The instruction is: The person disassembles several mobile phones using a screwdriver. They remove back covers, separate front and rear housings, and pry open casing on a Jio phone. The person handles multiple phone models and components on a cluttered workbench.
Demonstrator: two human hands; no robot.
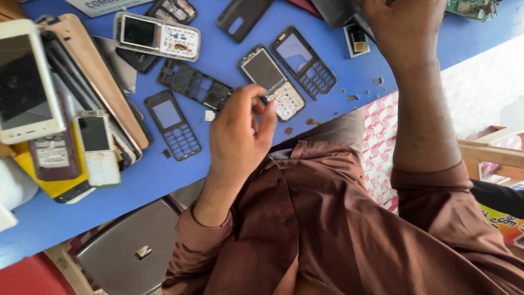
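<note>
A person in a brown shirt works over a blue counter (229, 52) crowded with dismantled mobile phones. The left hand (237, 134) curls beside the near end of a stripped keypad phone (271, 82), thumb and forefinger almost meeting; whether that grip pinches a small part cannot be told. The right hand (404, 30) reaches to the far right, its back to the camera, over a dark casing (334, 11); its grip is hidden. An empty keypad frame (303, 61) lies just right of the stripped phone, a black front cover (172, 124) and a bare inner frame (194, 84) to its left, and a stack of larger handsets (33, 82) fills the left end. The stripped phone lies near the counter's near edge, so a careless nudge from the left hand could likely push it, or the loose crumbs (288, 130) beside it, into the lap. Open room is scarce: only bare strips along the near edge and at the right.
</note>
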